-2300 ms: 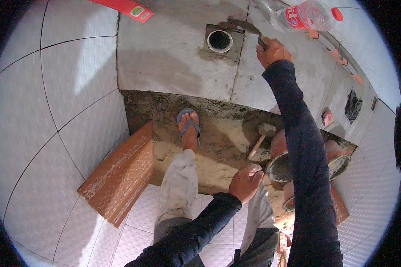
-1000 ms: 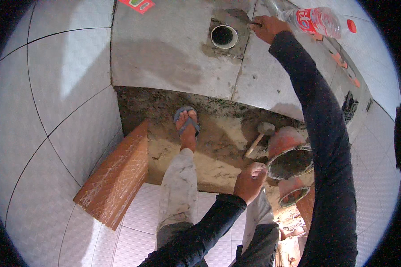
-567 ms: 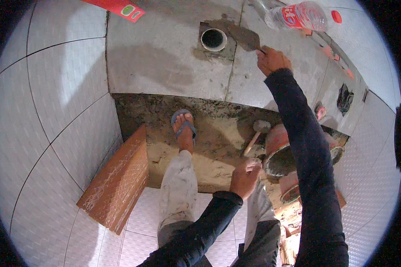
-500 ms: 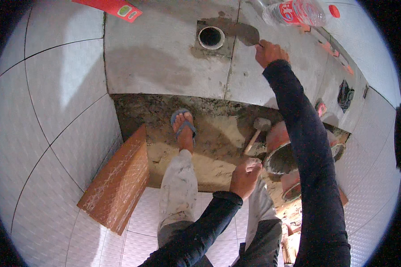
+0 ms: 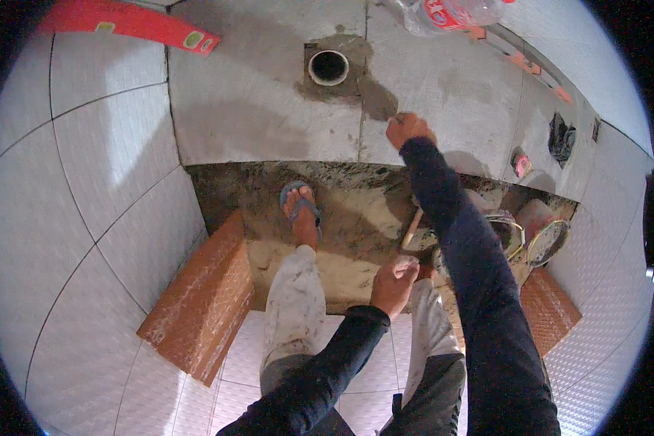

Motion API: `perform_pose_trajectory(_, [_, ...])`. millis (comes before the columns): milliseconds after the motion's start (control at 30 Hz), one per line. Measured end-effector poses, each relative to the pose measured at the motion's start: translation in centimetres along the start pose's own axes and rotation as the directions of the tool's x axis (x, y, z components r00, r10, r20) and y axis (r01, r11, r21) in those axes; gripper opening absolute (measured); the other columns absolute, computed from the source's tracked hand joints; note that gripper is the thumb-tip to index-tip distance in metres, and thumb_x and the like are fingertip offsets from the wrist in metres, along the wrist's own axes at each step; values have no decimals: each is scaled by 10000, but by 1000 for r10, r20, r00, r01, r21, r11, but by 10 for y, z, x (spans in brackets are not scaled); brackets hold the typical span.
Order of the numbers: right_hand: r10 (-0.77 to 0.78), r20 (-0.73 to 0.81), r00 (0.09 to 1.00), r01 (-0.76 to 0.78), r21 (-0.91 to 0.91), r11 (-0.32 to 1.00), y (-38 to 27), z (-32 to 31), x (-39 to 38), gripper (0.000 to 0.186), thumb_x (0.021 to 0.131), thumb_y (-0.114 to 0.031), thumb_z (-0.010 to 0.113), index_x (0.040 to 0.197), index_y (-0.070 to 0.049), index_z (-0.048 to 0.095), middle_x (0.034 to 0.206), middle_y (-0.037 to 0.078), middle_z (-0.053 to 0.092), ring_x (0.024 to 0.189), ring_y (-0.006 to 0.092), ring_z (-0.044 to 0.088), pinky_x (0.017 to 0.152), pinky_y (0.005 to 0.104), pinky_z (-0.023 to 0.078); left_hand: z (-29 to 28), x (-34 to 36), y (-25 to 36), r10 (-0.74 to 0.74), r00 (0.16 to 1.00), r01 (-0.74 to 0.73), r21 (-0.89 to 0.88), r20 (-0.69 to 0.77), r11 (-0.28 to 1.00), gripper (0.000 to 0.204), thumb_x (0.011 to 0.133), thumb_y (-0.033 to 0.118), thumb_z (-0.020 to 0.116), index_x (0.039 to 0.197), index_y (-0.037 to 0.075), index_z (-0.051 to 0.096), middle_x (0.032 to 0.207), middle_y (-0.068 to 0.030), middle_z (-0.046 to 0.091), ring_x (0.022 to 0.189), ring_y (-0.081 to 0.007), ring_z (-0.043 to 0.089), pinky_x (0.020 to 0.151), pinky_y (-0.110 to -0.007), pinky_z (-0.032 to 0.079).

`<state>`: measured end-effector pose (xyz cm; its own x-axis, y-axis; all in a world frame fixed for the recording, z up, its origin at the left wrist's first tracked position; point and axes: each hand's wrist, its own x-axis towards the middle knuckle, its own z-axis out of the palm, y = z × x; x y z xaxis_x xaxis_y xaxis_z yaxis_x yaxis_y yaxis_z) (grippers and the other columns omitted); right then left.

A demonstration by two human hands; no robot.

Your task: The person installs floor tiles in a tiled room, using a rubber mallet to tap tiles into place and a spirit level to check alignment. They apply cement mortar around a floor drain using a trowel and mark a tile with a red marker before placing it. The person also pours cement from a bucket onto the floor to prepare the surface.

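- Right hand [image 5: 408,129] raised against the grey tiled wall [image 5: 269,109], fingers closed in a fist around a tool handle; the trowel blade [image 5: 376,102] shows only as a dark wedge just above and left of the knuckles, pressed flat on the wall.
- Blade lies in a patch of wet grey mortar [image 5: 356,73] that spreads around the round pipe opening [image 5: 328,67]; blade tip just beside the vertical tile joint below that opening.
- Left hand [image 5: 394,285] low, well apart from the right, loosely curled and resting on the person's right knee; cannot tell whether it holds anything.
- Dark long sleeves on both forearms; pale, mortar-stained trousers [image 5: 292,305].
- Left foot in a blue flip-flop [image 5: 301,211] planted on the rough, bare mortar bed [image 5: 356,211] at the foot of the wall.
- A wooden handle [image 5: 412,229] rests on that bed, just left of the right forearm.
- Metal pans [image 5: 530,236] sit to the right, partly hidden behind the arm.
- Orange-brown textured tile [image 5: 203,298] leans at the left edge of the bed; another [image 5: 548,305] lies to the right.
- Red spirit level [image 5: 131,22] top left against the white wall tiles.
- Clear plastic bottle [image 5: 450,13] at the top edge.
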<state>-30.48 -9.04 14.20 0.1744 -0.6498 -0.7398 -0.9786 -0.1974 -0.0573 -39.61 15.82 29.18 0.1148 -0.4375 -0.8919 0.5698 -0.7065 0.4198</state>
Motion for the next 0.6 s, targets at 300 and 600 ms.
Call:
perform_pose_trajectory(300, [11,47,999,-21,198,980,-11,-6,-20,466,880,-433,543,1202,-111,646,1178,212,651,1114,405,615,983,493,467,13,-4,-15,-45,999,42,128,17,991,331,935,241,627,1111,-39,626,1138,-212,668,1061,-294,652,923,-379,501])
perform_pose_trajectory(600, [-219,16,976,219,-110,969,8,6,-30,384,894,-381,533,1161,-139,666,1092,201,683,1041,380,652,913,486,506,16,5,-49,17,999,-18,-14,-32,1000,351,925,273,642,1071,-46,639,1083,-213,688,1016,-310,671,889,-379,518])
